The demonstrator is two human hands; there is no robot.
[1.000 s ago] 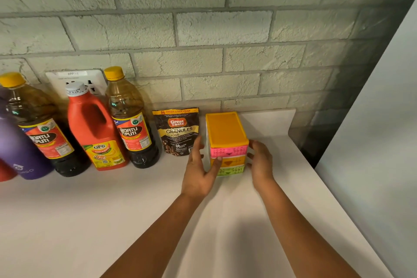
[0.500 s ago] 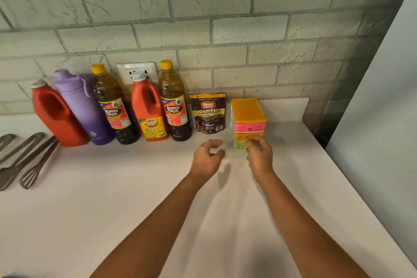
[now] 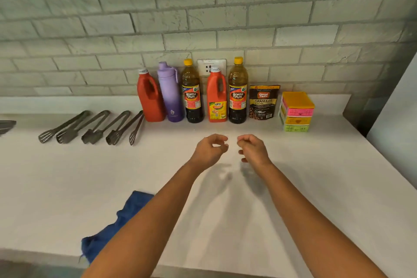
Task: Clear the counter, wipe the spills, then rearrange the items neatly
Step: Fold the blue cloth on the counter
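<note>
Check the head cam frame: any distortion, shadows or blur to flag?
Head view: wide-angle bowing curves the brick wall courses and counter edge; soft shadows lie under the left hand and right hand, so light comes from above; bottle labels stay readable; the blue cloth is slightly soft.

Both forearms reach forward, bare. Left hand [image 3: 211, 150] and right hand [image 3: 253, 149] hover close together, fingers loosely curled, holding nothing.

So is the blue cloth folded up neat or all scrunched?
Scrunched: the blue cloth lies bunched in uneven folds at the counter's front edge.
</note>
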